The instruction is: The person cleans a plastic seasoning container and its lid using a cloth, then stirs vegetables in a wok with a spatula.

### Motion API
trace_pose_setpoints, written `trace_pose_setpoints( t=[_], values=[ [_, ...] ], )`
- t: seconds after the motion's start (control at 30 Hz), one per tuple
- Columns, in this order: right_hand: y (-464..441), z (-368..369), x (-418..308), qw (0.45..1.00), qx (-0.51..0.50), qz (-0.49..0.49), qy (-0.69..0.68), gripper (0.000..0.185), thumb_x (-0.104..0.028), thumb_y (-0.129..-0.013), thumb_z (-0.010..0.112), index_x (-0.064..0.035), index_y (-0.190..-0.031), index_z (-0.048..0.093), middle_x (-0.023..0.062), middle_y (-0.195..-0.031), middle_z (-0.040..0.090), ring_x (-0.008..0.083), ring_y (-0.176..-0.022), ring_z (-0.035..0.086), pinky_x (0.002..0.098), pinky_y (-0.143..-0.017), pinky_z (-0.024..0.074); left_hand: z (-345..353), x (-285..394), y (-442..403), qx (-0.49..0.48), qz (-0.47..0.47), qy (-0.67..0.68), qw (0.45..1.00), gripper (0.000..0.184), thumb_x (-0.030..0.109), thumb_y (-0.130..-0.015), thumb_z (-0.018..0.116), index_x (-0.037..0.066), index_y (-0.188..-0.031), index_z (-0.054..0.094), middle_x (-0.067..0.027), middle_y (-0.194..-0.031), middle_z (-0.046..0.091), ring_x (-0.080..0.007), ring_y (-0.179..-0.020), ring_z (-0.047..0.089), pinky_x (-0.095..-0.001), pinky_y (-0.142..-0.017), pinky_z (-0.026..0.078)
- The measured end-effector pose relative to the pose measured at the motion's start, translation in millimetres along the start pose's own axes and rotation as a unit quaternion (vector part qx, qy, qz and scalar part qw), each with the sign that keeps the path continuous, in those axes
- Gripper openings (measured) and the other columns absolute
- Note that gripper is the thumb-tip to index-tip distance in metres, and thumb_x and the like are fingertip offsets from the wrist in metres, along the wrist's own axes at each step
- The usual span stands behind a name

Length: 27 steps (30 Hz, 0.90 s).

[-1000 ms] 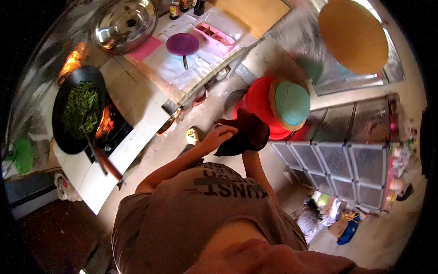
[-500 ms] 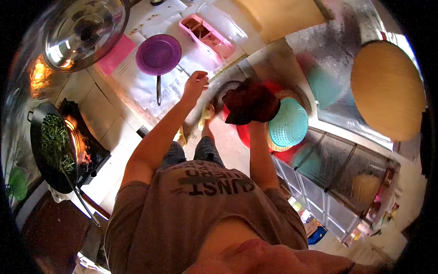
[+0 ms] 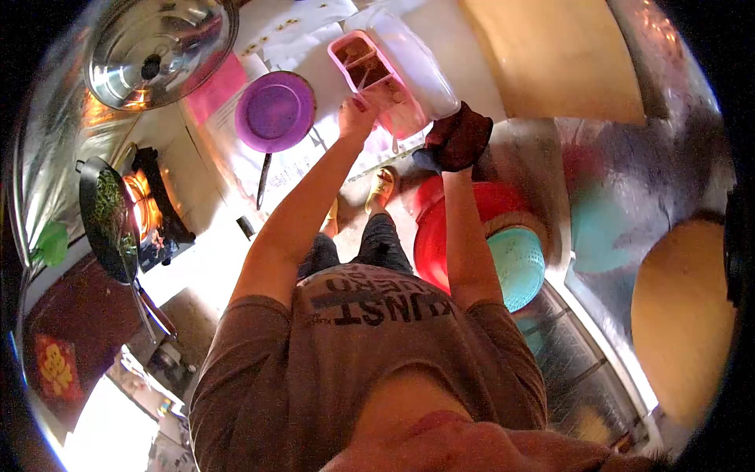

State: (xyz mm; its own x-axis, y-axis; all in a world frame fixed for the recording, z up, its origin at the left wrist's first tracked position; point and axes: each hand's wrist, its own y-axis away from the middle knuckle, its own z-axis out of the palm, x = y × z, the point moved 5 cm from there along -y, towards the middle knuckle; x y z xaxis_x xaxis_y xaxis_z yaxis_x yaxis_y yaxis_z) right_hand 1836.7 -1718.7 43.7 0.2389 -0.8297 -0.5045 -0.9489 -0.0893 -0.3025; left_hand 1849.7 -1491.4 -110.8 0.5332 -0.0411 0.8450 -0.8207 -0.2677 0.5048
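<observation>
My left hand (image 3: pixel 358 118) is closed at the near left edge of a pink compartment box (image 3: pixel 401 122), its fingertips pinched on something too small to make out. Brown and pale contents show in the box, and a clear lid (image 3: pixel 421 67) stands along its right side. My right hand, largely covered, holds a dark reddish-black item (image 3: pixel 464 138), perhaps a cloth or bag, near the lid's lower end. A purple round plate or lid (image 3: pixel 275 112) lies left of the box, with a dark handle (image 3: pixel 263 181) sticking out below it.
A wok (image 3: pixel 108 212) with greens sits by flames (image 3: pixel 141 204) at the left. A metal lid (image 3: pixel 161 47) is at the upper left. Right of my legs stand a red tub (image 3: pixel 432 244) and a turquoise basket (image 3: pixel 517 263). A tan board (image 3: pixel 554 59) lies at the upper right.
My left hand has gone from the dark item to the pink box. My right hand has carried the dark item up towards the counter. The view has shifted closer to the counter.
</observation>
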Motion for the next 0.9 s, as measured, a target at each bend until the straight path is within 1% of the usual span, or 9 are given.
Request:
trace_pose_setpoints(
  t=[0.17,0.27,0.37,0.4,0.5,0.57,0.7,0.83,0.9],
  values=[
    [-17,-14,-27,0.975,0.046,-0.215,0.033,0.027,-0.029,-0.060,0.061,-0.0040,-0.070,0.056,0.0186,-0.060,0.055,0.0346,-0.057,0.058,0.0369,-0.054,0.0453,-1,16,19,0.081,0.011,-0.018,0.996,0.039,0.023,-0.075,0.074,-0.002,-0.099,0.057,-0.0168,-0.090,0.065,-0.0258,-0.076,0.066,-0.0363,-0.060,0.057],
    [-19,-6,-20,0.974,0.060,-0.171,-0.139,0.027,-0.028,-0.061,0.062,-0.0041,-0.059,0.049,0.0146,-0.052,0.050,0.0376,-0.049,0.051,0.0414,-0.047,0.0413,-2,15,22,0.096,-0.004,-0.018,0.995,0.036,0.023,-0.075,0.073,-0.002,-0.097,0.057,-0.0160,-0.090,0.064,-0.0261,-0.079,0.065,-0.0378,-0.064,0.055],
    [-26,-5,-14,0.948,-0.042,0.084,-0.303,0.027,-0.028,-0.060,0.063,-0.0050,-0.059,0.048,0.0137,-0.054,0.049,0.0394,-0.050,0.049,0.0433,-0.047,0.0401,-8,9,20,0.114,0.021,-0.081,0.990,0.033,0.021,-0.074,0.073,-0.001,-0.094,0.057,-0.0154,-0.090,0.064,-0.0266,-0.083,0.063,-0.0375,-0.068,0.054],
    [-19,3,-1,0.970,-0.017,-0.055,-0.238,0.027,-0.028,-0.058,0.064,-0.0060,-0.059,0.048,0.0132,-0.054,0.050,0.0388,-0.050,0.051,0.0428,-0.047,0.0410,-6,-5,15,0.102,0.020,-0.035,0.994,0.034,0.020,-0.073,0.074,-0.001,-0.094,0.056,-0.0153,-0.091,0.064,-0.0266,-0.084,0.063,-0.0372,-0.070,0.053],
    [22,24,18,0.976,-0.011,-0.205,-0.077,0.027,-0.028,-0.041,0.067,-0.0118,-0.056,0.052,0.0162,-0.076,0.059,0.0395,-0.072,0.055,0.0487,-0.063,0.0415,-4,-4,25,0.078,0.009,0.007,0.997,0.037,0.016,-0.070,0.075,0.000,-0.094,0.053,-0.0150,-0.091,0.064,-0.0258,-0.083,0.062,-0.0364,-0.070,0.052],
    [43,27,36,0.981,0.076,-0.151,-0.098,0.027,-0.026,-0.040,0.067,-0.0121,-0.059,0.054,0.0155,-0.075,0.060,0.0385,-0.070,0.056,0.0482,-0.062,0.0429,-1,19,49,0.047,-0.004,0.018,0.999,0.046,0.012,-0.066,0.078,0.002,-0.099,0.047,-0.0148,-0.093,0.063,-0.0239,-0.081,0.062,-0.0356,-0.068,0.053],
    [88,6,47,0.951,0.048,0.127,-0.276,0.026,-0.026,-0.041,0.068,-0.0120,-0.058,0.055,0.0144,-0.073,0.059,0.0372,-0.068,0.055,0.0467,-0.060,0.0427,0,35,99,0.005,0.021,0.057,0.998,0.066,0.003,-0.068,0.076,0.006,-0.121,0.036,-0.0132,-0.096,0.060,-0.0179,-0.078,0.063,-0.0327,-0.065,0.055],
    [145,-11,26,0.913,0.008,0.225,-0.342,0.025,-0.025,-0.041,0.068,-0.0119,-0.057,0.055,0.0133,-0.071,0.059,0.0359,-0.066,0.055,0.0452,-0.059,0.0424,-14,52,169,-0.045,0.044,0.029,0.998,0.093,0.006,-0.066,0.080,0.011,-0.142,0.027,-0.0127,-0.098,0.060,-0.0190,-0.078,0.063,-0.0327,-0.066,0.056],
    [171,-16,4,0.906,-0.021,0.233,-0.352,0.024,-0.024,-0.042,0.068,-0.0119,-0.057,0.055,0.0127,-0.070,0.059,0.0352,-0.065,0.055,0.0444,-0.058,0.0423,-22,30,194,-0.077,0.065,0.002,0.995,0.097,-0.008,-0.070,0.074,0.017,-0.146,0.018,-0.0124,-0.107,0.054,-0.0187,-0.087,0.062,-0.0312,-0.069,0.058]
  ],
)
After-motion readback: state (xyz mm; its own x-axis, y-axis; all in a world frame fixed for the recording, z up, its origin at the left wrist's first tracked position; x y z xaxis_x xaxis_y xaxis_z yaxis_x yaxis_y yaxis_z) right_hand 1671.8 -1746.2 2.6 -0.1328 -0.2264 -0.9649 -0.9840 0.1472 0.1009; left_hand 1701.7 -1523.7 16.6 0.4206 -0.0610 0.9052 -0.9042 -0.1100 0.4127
